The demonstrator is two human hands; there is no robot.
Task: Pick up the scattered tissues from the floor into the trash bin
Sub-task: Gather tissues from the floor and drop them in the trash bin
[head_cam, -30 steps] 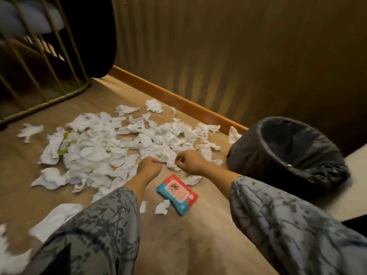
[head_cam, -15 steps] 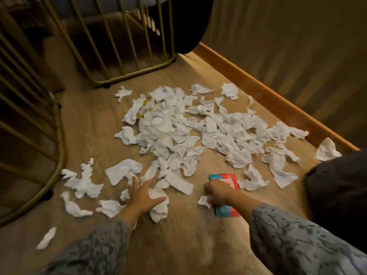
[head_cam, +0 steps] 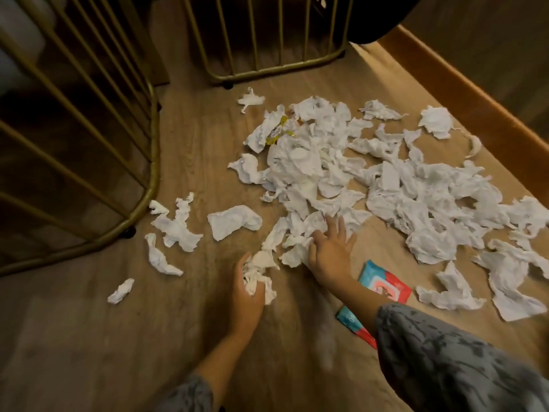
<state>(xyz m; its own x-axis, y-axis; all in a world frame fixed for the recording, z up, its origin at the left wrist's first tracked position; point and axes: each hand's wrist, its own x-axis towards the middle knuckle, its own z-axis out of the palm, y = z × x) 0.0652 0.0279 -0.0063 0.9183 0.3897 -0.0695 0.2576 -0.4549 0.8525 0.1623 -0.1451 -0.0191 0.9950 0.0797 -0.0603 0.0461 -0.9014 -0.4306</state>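
Several crumpled white tissues (head_cam: pixel 395 185) lie spread over the wooden floor, thickest in the middle and right. My left hand (head_cam: pixel 248 289) is curled around a bunch of tissues (head_cam: pixel 258 273) at the pile's near edge. My right hand (head_cam: pixel 331 248) lies flat on the tissues beside it, fingers spread. Loose pieces (head_cam: pixel 175 230) lie apart to the left, and one large piece (head_cam: pixel 233 221) rests between them and the pile. The trash bin is out of view.
A red and blue wipes packet (head_cam: pixel 383 285) lies under my right forearm. Gold metal railings (head_cam: pixel 151 162) curve along the left, and another railing (head_cam: pixel 276 69) stands at the back. A wooden baseboard (head_cam: pixel 463 93) runs along the right wall. A yellow wrapper (head_cam: pixel 280 132) sits among the tissues.
The view swung left and the bin left the frame. My left hand closed on a bunch of tissues; my right hand moved off the packet, forward onto the pile.
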